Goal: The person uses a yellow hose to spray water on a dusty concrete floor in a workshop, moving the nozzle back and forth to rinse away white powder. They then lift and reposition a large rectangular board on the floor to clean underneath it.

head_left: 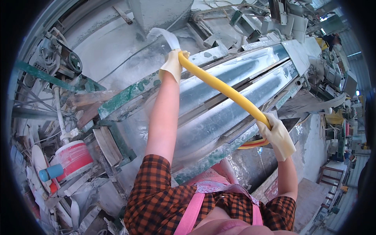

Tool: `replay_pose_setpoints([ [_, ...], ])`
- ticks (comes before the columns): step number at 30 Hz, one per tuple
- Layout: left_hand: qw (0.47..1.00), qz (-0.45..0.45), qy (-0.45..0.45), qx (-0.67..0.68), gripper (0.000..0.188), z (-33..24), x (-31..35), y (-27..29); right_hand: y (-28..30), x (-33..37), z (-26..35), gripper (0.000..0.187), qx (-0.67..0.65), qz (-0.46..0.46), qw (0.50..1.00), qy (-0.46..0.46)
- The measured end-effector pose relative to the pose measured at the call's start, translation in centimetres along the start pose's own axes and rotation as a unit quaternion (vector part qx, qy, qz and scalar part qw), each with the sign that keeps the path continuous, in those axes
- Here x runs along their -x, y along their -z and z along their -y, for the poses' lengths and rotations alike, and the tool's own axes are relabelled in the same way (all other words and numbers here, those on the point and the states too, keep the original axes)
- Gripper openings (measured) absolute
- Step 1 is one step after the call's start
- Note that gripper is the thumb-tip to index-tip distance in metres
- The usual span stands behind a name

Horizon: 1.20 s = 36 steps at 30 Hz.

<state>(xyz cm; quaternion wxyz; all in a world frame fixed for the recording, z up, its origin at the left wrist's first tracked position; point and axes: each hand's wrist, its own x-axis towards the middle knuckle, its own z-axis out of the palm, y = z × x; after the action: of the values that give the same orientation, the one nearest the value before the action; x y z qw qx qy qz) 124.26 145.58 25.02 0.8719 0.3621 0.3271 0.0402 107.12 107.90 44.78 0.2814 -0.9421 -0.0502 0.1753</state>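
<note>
A yellow hose point(223, 88) arches across in front of me, over two long, rounded, wet grey pieces point(231, 109) lying side by side. Near the hose's far end, my left hand point(172, 64), in a pale rubber glove, is closed around it. Water point(167, 37) pours out beyond that hand toward the far left. My right hand point(277, 131), also gloved, grips the hose further back, at the right. Below that hand a yellow and red length of hose point(254, 144) shows in part.
A worn green beam point(129, 96) borders the rounded pieces. At the left stand a red and white bucket point(74, 158), a blue cylinder point(51, 172) and a machine with a wheel point(74, 62). Scrap boards and metal clutter the back right. A wooden rack point(331, 176) stands far right.
</note>
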Motion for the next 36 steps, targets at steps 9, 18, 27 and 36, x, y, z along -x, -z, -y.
replay_pose_setpoints([
  [9,0.998,0.066,-0.003,0.0,0.032,3.0,1.3,-4.0,1.1,3.4,-1.3,0.033,-0.083,-0.037,0.994,-0.055],
  [18,0.994,0.059,0.065,-0.062,0.034,2.9,5.5,-6.4,1.3,5.7,-1.7,0.029,-0.072,-0.064,0.992,-0.079],
  [27,0.987,0.128,0.079,-0.06,0.031,6.3,3.5,-9.1,3.4,7.8,-1.4,0.032,-0.08,-0.103,0.986,-0.099],
  [36,0.994,0.085,0.067,0.032,0.025,6.7,5.2,-10.2,5.4,6.5,-3.3,0.029,-0.07,-0.146,0.985,-0.053],
])
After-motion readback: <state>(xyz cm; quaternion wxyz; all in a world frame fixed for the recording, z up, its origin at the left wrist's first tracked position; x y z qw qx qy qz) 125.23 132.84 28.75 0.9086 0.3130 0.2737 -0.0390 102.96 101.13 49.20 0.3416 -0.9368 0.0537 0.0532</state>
